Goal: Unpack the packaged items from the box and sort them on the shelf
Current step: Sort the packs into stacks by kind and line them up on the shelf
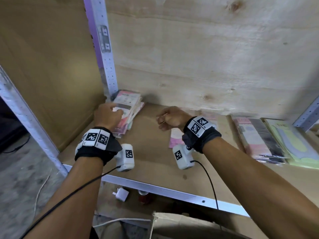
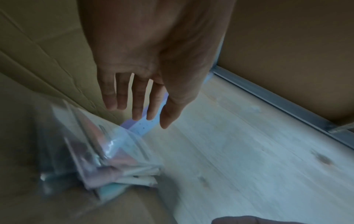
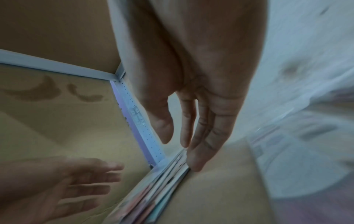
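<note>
Left hand (image 2: 153, 68) fingers straight, empty, over blurred packet stack (image 1: 127, 109), right hand (image 1: 170, 119) seemingly relaxed, empty.

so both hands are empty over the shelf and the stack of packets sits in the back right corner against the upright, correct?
Not quite: the stack of packets sits in the back left corner, against the perforated upright, as the head view shows. The rest holds: the left hand and right hand are both empty over the shelf, fingers loose in the wrist views.

Black wristbands (image 1: 93, 152), checkered white tags (image 1: 198, 125)
</note>
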The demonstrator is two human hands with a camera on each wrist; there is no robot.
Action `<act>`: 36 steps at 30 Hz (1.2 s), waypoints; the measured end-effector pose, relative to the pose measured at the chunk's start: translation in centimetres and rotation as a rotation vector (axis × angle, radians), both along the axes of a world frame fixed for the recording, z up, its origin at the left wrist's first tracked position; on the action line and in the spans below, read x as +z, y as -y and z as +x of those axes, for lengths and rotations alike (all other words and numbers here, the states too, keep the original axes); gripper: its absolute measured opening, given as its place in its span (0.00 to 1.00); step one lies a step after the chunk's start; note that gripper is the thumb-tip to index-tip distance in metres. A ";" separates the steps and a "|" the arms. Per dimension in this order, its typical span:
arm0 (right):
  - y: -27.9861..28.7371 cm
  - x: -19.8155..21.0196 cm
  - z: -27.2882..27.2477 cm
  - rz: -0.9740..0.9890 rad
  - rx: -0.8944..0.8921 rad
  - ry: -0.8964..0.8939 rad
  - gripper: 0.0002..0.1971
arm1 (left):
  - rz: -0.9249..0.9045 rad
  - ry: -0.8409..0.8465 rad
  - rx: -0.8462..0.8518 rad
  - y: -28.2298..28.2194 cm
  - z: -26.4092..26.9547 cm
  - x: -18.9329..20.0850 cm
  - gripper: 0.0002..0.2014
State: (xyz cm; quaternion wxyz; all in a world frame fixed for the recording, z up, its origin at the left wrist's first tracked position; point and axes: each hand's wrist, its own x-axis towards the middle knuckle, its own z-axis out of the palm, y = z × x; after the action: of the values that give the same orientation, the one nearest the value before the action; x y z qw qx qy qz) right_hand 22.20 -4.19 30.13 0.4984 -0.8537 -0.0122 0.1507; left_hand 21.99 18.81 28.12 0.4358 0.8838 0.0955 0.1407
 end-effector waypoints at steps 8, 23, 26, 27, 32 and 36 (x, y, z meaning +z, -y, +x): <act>-8.1 -1.5 2.2 0.251 -0.022 -0.043 0.04 | 0.028 -0.161 -0.108 -4.4 0.7 -2.2 0.13; -6.1 -2.1 0.9 0.289 -0.067 -0.008 0.19 | -0.036 -0.284 -0.183 -3.9 1.0 -3.0 0.24; -3.9 -0.9 -0.2 0.435 -0.088 -0.023 0.17 | 0.233 -0.194 -0.195 -2.3 -0.1 -2.0 0.32; -3.1 -0.4 -0.5 0.490 -0.112 -0.032 0.13 | 0.301 -0.150 -0.203 -1.6 -0.5 -1.6 0.33; 1.3 2.1 -2.6 0.681 -0.125 -0.087 0.07 | 0.320 0.234 -0.237 3.0 -2.8 1.7 0.12; 5.8 3.8 -4.3 0.840 -0.156 -0.105 0.16 | 0.176 0.348 -0.372 6.1 -4.2 3.2 0.09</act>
State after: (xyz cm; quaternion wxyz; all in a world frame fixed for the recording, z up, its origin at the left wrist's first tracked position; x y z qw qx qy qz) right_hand 17.91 -10.03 33.97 0.8125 -0.5662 0.0176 0.1376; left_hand 17.76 12.74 31.37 0.3856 0.8832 -0.1573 0.2158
